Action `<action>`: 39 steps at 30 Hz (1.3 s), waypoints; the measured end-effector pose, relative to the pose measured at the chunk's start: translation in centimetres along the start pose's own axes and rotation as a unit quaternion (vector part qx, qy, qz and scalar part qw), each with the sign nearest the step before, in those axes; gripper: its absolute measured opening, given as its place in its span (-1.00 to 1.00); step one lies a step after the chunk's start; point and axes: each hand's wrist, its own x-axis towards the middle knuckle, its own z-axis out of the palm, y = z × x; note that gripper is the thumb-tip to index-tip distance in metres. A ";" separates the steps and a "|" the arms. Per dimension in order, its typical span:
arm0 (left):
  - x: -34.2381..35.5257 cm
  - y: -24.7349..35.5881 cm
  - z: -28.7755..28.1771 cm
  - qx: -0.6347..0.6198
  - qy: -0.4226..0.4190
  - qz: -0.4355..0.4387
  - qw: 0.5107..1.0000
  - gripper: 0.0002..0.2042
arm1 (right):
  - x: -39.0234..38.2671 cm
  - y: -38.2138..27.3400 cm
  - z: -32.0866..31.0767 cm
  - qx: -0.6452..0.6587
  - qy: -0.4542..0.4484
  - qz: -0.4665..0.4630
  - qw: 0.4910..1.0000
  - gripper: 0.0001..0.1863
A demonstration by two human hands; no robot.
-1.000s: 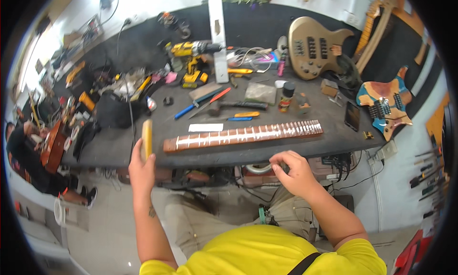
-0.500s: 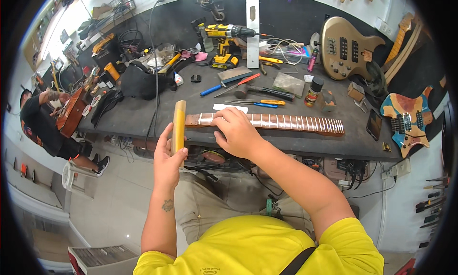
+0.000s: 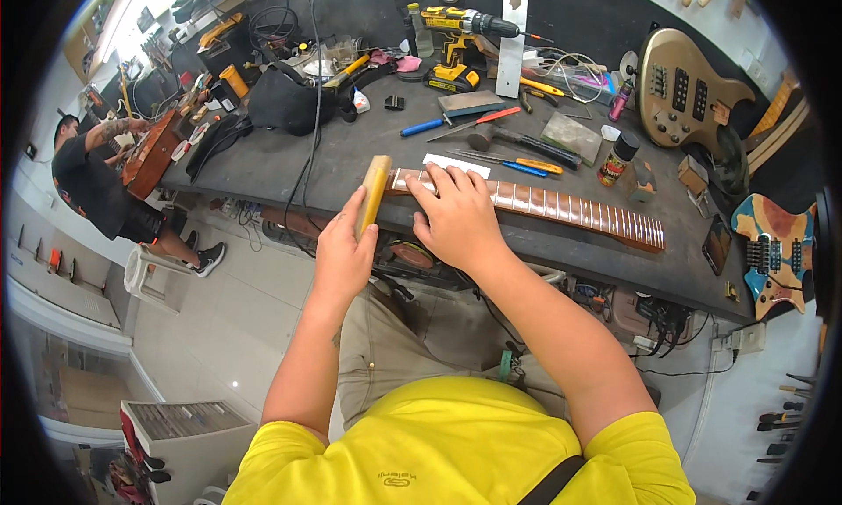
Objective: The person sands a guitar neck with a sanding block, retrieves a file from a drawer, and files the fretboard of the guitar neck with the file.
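Observation:
A brown fretted neck [image 3: 579, 214] lies along the front of the dark bench, with a white strip [image 3: 469, 167] behind its left end. My left hand [image 3: 346, 255] grips a long pale-yellow block [image 3: 375, 189], held upright or slightly tilted beside that end of the neck. My right hand [image 3: 456, 216] rests over the left part of the neck, fingers spread and apart, covering part of the fretboard. Behind the neck lie a hammer [image 3: 526, 145], tools with blue and orange handles [image 3: 535, 167] and a grey block [image 3: 570, 135].
A drill [image 3: 452, 49], spray can [image 3: 618, 159], gold guitar body [image 3: 688, 93], multicoloured guitar body [image 3: 776, 251] and phone [image 3: 721, 238] occupy the bench area. A co-worker [image 3: 101, 185] stands at the left over wooden work, near a white stool [image 3: 149, 273]. Cables hang below the bench.
My right hand has moved from the bench's front edge up and leftward onto the neck. My left hand has brought the yellow block rightward to the neck's end. The view has shifted.

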 end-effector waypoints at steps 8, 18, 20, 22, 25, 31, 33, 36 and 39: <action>-0.1 1.1 0.0 0.046 -0.040 0.003 0.998 -0.39 | 0.1 -0.2 -0.3 -0.020 -0.014 0.006 1.000 -0.38; 4.6 2.1 1.2 0.104 -0.063 0.022 0.992 -0.42 | 0.3 -0.5 -0.4 0.011 -0.016 0.014 1.000 -0.35; 2.2 2.2 0.8 0.097 -0.064 0.033 0.993 -0.39 | 0.1 -0.2 -0.2 -0.001 -0.008 0.015 1.000 -0.35; -0.8 2.3 0.3 0.078 -0.048 0.021 0.996 -0.39 | -0.4 0.3 -0.1 -0.007 -0.001 0.016 1.000 -0.35; -0.9 1.4 0.4 0.084 -0.035 0.049 0.995 -0.37 | 0.1 -0.1 -0.2 -0.012 -0.004 0.015 1.000 -0.35; 5.3 2.2 0.9 0.083 -0.075 -0.014 0.994 -0.43 | 0.4 -0.5 0.0 0.008 -0.013 0.010 1.000 -0.37; 2.3 1.8 0.8 0.081 -0.065 0.020 0.994 -0.42 | -0.2 0.0 -0.1 -0.013 -0.012 0.017 1.000 -0.37; -0.6 1.6 0.1 0.073 -0.030 0.073 0.994 -0.41 | -0.4 -0.1 -0.1 -0.018 -0.006 0.014 1.000 -0.37; 2.2 1.2 0.8 0.104 -0.030 0.056 0.993 -0.41 | 0.3 -0.6 -0.5 -0.006 -0.022 0.020 1.000 -0.37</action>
